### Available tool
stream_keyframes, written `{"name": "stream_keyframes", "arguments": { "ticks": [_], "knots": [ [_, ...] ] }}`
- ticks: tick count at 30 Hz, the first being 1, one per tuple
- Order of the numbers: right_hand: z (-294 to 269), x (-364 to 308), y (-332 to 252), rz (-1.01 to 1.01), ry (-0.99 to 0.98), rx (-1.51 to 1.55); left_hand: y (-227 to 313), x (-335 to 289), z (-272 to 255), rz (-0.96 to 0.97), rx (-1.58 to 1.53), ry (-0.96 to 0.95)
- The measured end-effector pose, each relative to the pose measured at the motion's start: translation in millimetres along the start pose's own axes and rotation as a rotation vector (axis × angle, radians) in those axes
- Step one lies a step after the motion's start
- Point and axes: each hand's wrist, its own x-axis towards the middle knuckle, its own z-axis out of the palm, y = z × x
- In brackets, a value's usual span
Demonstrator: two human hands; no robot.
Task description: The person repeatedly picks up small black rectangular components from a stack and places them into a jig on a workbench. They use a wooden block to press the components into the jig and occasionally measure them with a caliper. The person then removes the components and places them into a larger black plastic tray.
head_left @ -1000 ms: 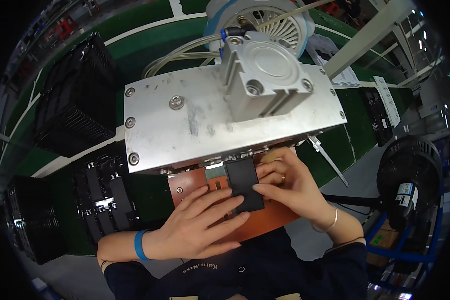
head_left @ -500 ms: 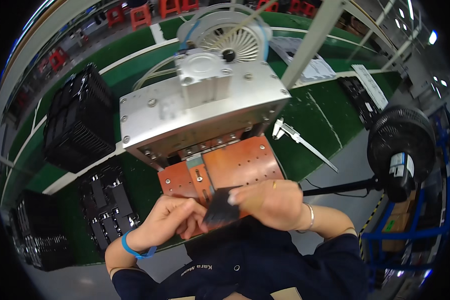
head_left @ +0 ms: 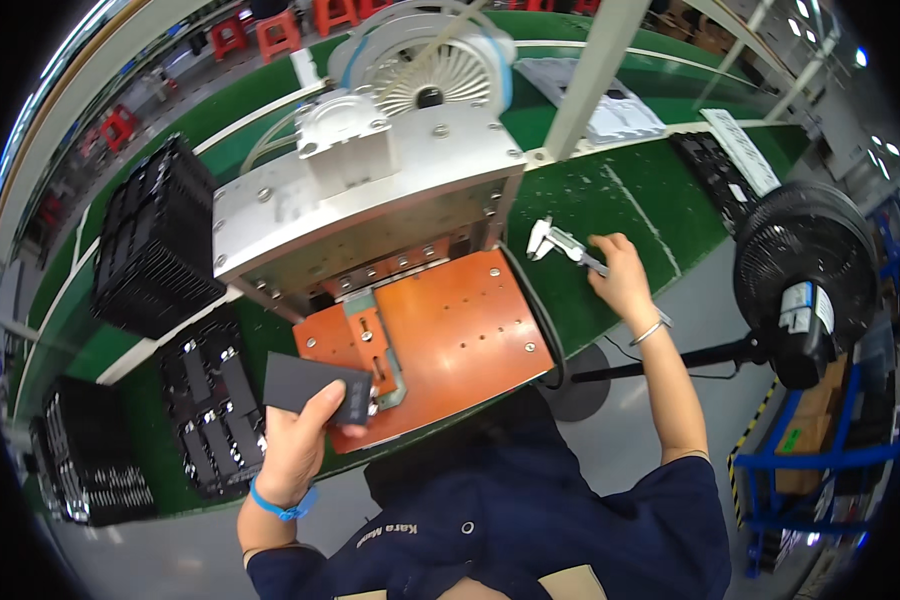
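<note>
My left hand [head_left: 305, 430] holds a flat black rectangular battery-like piece [head_left: 305, 385], thumb on top, over the left front part of an orange plate [head_left: 460, 325]. Small pale printed marks show near the piece's right end. To the right, my right hand [head_left: 625, 280] has its fingers and thumb about the beam of a silver caliper [head_left: 562, 243]. The caliper's jaws point away to the left, and my hand hides much of its beam. Behind the orange plate stands a metal press fixture [head_left: 370, 215] with a cylinder block on top.
At left are a stack of black trays [head_left: 155, 240], a tray of black pieces [head_left: 210, 410] and another stack [head_left: 85, 455]. A white fan [head_left: 435, 75] sits behind the press. A black fan [head_left: 805, 290] stands at right, near a metal post [head_left: 595, 75].
My right hand has left the black piece and reached right to the caliper. My left hand now holds the piece alone, further left. The whole view has shifted slightly.
</note>
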Motion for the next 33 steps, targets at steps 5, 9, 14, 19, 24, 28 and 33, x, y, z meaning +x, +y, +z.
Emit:
{"name": "stream_keyframes", "arguments": {
  "ticks": [5,9,14,19,24,28,33],
  "knots": [
    [5.8,16.1,7.3,0.095,-0.163,-0.013,-12.8,0.9,13.5,0.108,-0.039,0.074],
    [7.5,8.3,24.6,0.142,-0.074,0.173,-7.8,-0.6,23.5,0.111,-0.084,0.043],
    [-31.5,-19.6,-17.8,0.161,0.119,0.334,-12.2,-1.1,27.5,0.110,-0.037,0.137],
    [-61.8,-30.0,-79.8,-0.041,0.176,0.697,-11.6,0.8,30.4,0.108,0.024,0.123],
    [-62.0,-25.2,-151.3,-0.300,0.091,0.709,-12.3,0.9,29.4,0.133,0.037,0.111],
    [-50.1,-17.4,-169.1,-0.456,0.105,0.719,-20.6,2.3,23.3,0.155,0.057,0.120],
    [-47.9,-15.0,-172.6,-0.472,0.092,0.711,-19.8,1.1,22.6,0.131,0.034,0.103]
  ]
}}
